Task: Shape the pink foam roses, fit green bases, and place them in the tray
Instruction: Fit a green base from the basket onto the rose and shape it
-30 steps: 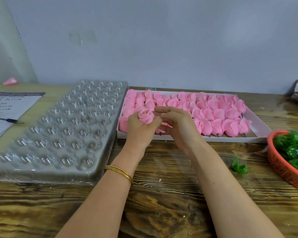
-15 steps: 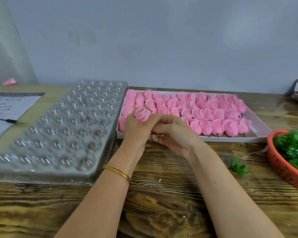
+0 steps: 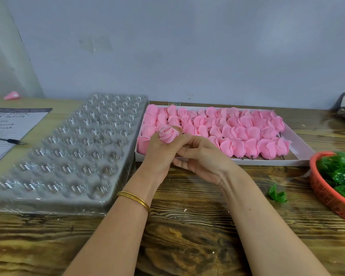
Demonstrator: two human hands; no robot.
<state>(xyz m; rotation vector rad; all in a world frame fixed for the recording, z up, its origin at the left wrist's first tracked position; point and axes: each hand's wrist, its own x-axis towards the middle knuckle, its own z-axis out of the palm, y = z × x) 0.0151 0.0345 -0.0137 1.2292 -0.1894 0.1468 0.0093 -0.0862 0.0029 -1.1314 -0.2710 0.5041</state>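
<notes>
The left hand (image 3: pixel 159 154) clenched one pink foam rose (image 3: pixel 168 134) from below. The bloom stood upright above the curled fingers, a tight spiral centre wrapped in soft, overlapping petals. The right hand (image 3: pixel 203 160), fingers curled, met the left just under the bloom; whether it gripped the rose could not be told. Directly behind the grip lay the box (image 3: pixel 299 160) of pink roses, to its left the clear tray (image 3: pixel 68 148), and well to its right the green bases (image 3: pixel 339 172) in a red basket (image 3: pixel 327 196).
</notes>
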